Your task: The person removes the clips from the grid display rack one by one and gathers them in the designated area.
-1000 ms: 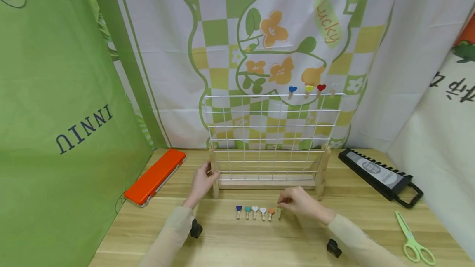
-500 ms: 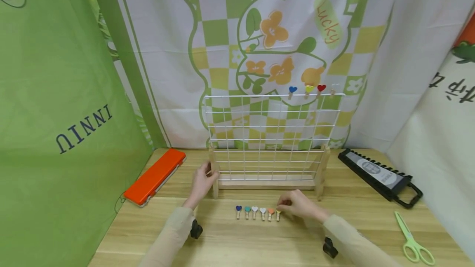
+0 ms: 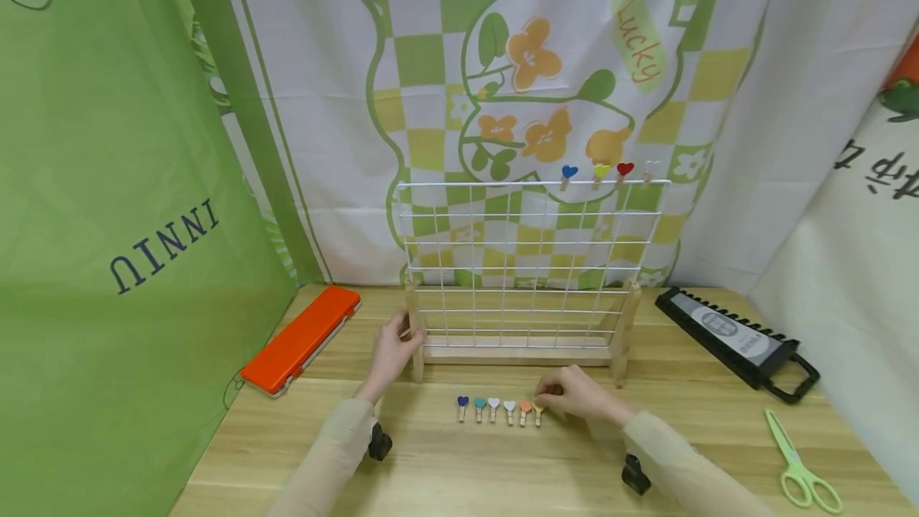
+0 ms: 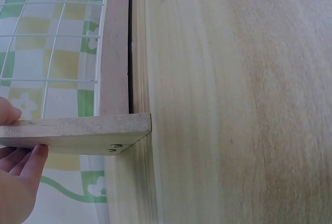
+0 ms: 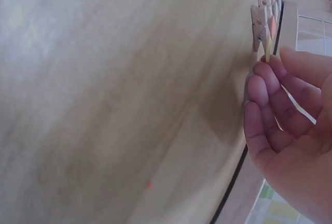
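At far left, a green fabric curtain (image 3: 143, 182) with dark lettering hangs beside a pale wood-grain bench (image 3: 445, 473), where a flat orange-red case (image 3: 301, 340) lies near the edge. A person's left hand (image 3: 390, 353) grips the left upright of a pale wooden stand (image 3: 517, 355), thumb on one side and fingers on the other, while the stand holds up a white wire grid (image 3: 527, 243). In front of it, six small wooden clothespins (image 3: 493, 410) topped with hearts form a row on the bench: dark blue, teal, white, white, orange and, at the right end, yellow. The right hand (image 3: 574, 392) pinches the yellow-heart clothespin (image 3: 538, 417) by its heart end, just beside its orange neighbour (image 3: 526, 412). Four more heart clothespins (image 3: 569, 173), blue, yellow, red and pale, line the grid's top wire. Farther right lie a black-and-grey toothed holder (image 3: 728, 335) and, nearer the person, pale green scissors (image 3: 795, 469)
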{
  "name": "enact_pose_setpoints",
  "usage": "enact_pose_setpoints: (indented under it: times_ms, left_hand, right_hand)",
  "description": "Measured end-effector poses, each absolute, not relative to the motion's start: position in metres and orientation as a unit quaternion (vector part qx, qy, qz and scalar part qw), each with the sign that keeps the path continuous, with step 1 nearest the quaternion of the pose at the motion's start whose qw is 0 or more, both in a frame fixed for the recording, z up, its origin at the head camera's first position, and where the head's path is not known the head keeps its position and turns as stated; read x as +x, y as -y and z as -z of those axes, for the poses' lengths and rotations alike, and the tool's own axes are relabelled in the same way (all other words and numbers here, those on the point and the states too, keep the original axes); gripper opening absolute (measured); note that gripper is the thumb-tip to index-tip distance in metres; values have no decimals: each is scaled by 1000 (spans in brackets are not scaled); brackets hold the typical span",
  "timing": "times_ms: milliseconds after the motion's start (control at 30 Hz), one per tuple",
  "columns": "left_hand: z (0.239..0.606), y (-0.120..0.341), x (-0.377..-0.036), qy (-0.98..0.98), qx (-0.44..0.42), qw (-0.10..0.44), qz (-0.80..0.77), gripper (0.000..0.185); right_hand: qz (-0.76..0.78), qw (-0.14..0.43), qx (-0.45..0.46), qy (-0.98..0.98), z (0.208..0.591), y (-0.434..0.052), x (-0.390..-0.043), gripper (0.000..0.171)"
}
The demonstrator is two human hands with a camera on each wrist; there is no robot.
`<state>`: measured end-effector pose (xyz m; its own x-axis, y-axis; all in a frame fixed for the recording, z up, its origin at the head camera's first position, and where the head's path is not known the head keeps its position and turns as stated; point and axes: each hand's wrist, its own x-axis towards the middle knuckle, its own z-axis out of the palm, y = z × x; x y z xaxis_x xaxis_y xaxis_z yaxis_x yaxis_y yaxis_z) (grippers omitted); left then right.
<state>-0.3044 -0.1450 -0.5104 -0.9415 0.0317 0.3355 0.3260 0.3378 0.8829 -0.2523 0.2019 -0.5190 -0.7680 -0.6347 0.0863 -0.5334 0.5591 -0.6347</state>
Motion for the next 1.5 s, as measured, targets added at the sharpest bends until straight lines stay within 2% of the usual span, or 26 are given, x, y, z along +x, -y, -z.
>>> enact_pose_setpoints:
  times_ms: [200, 367, 667, 933, 1100, 1300, 1500]
  left_hand:
    - [513, 145, -303, 805, -114, 129, 568, 39]
    - [514, 144, -303, 803, -111, 134, 570, 41]
    - [512, 145, -302, 815, -116, 145, 550, 41]
    - [512, 146, -302, 816, -115, 143, 548, 42]
    - [513, 145, -303, 814, -114, 142, 552, 42]
    - [512, 145, -304, 813, -112, 145, 552, 40]
    - [512, 144, -303, 812, -109, 142, 556, 40]
  right_hand:
    - [332, 52, -340, -878, 507, -206, -250, 11]
    - [308, -2, -362, -880, 476, -210, -250, 9]
    - [264, -125, -393, -872, 377, -206, -258, 8]
    - [250, -255, -421, -834, 282, -212, -262, 18]
    - [233, -313, -403, -828, 239, -217, -267, 19]
    - [207, -371, -396, -814, 212, -220, -279, 16]
    - [173, -367, -387, -828, 204, -222, -290, 15]
